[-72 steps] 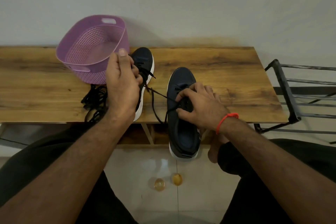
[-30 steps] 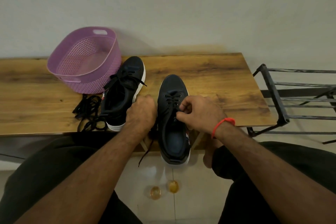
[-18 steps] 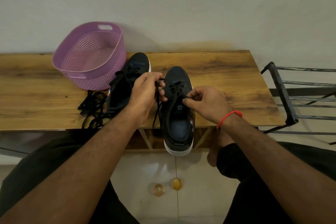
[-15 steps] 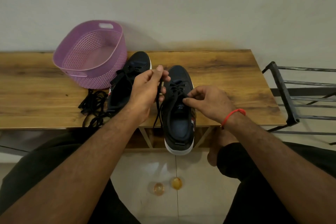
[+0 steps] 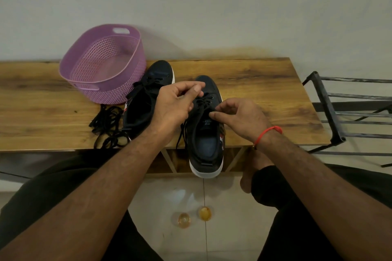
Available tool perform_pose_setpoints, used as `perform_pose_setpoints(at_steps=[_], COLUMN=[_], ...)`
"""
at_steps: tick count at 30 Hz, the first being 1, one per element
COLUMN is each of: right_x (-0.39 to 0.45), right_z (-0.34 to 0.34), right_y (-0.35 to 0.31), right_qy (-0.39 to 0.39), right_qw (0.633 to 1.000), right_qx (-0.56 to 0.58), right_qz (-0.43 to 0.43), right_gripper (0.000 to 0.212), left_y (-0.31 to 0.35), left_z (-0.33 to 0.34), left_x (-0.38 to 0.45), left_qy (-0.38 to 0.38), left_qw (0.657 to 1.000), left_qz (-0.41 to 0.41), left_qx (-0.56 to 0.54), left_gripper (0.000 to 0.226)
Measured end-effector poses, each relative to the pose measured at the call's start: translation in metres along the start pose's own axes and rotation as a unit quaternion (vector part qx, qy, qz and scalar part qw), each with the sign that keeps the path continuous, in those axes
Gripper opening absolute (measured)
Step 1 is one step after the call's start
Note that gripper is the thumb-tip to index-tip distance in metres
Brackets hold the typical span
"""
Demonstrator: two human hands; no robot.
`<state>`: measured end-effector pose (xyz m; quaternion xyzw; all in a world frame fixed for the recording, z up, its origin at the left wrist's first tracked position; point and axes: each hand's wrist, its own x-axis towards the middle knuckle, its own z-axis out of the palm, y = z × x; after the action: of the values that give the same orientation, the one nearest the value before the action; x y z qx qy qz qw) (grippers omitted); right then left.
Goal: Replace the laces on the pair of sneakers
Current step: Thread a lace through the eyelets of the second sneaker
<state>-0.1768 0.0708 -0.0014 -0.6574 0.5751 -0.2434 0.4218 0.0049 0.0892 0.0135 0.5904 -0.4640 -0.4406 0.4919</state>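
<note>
The right-hand sneaker (image 5: 206, 133) lies on the tabletop (image 5: 265, 95), heel hanging over the near edge. The left hand (image 5: 175, 108) pinches its black lace (image 5: 181, 133) beside the eyelets; the right hand (image 5: 239, 118) pinches at the tongue. The other sneaker (image 5: 146, 101) sits just left, touching a purple basket (image 5: 101, 63), with loose laces (image 5: 108, 127) nearby.

Two sneakers (image 5: 148, 101) (image 5: 206, 133), one basket (image 5: 101, 65), one lace pile (image 5: 108, 127), two hands (image 5: 174, 108) (image 5: 239, 118)
</note>
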Motion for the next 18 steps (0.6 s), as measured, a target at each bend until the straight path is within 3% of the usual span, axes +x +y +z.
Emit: perform_pose_setpoints(at_steps=[3,9,18], right_x=[0.001,0.002,0.004], right_z=[0.001,-0.002,-0.009], right_y=[0.000,-0.001,-0.003], right_qy=[0.006,-0.007,-0.028], right_qw=[1.000,0.999,0.991], right_qx=[0.013,0.042,0.105], right_qz=[0.004,0.027,0.077], right_gripper=[0.007,0.011,0.004], left_y=[-0.002,-0.011,-0.009], left_z=[0.004,0.009,0.010], left_x=[-0.004,-0.007,-0.009], left_qy=[-0.036,-0.039,-0.036], left_qw=[0.994,0.964,0.960], left_qz=[0.053,0.109,0.098], left_qx=[0.086,0.239,0.259], left_gripper=[0.017,0.006,0.020])
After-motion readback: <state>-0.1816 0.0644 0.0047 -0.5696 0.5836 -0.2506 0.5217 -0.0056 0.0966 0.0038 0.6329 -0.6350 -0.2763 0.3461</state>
